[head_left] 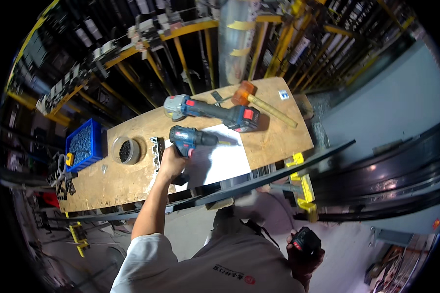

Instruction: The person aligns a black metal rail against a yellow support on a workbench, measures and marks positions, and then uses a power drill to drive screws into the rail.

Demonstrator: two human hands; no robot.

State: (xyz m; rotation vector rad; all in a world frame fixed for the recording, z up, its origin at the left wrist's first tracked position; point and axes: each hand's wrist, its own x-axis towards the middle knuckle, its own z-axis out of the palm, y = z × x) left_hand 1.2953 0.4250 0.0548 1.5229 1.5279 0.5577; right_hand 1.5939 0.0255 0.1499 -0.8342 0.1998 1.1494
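Note:
My left hand [169, 165] is wrapped round the grip of a blue cordless drill [183, 136] over the workbench [274, 141]. The drill's bit points right, above a white sheet [230, 163]. Part of the handle is hidden by my fingers, and the dark base shows beside my wrist. Low at the right, away from the bench, my right hand [300, 261] is closed round a black battery pack [306, 240] with small red marks. A blue and grey angle grinder [205, 110] lies just beyond the drill, its own battery attached.
A mallet [271, 110], a clear tub [129, 150] of dark screws and a blue bin [99, 146] of small fasteners stand on the bench. A long dark bar [264, 179] runs along its near edge. Yellow supports [305, 188] stand at right; racks of profiles rise behind.

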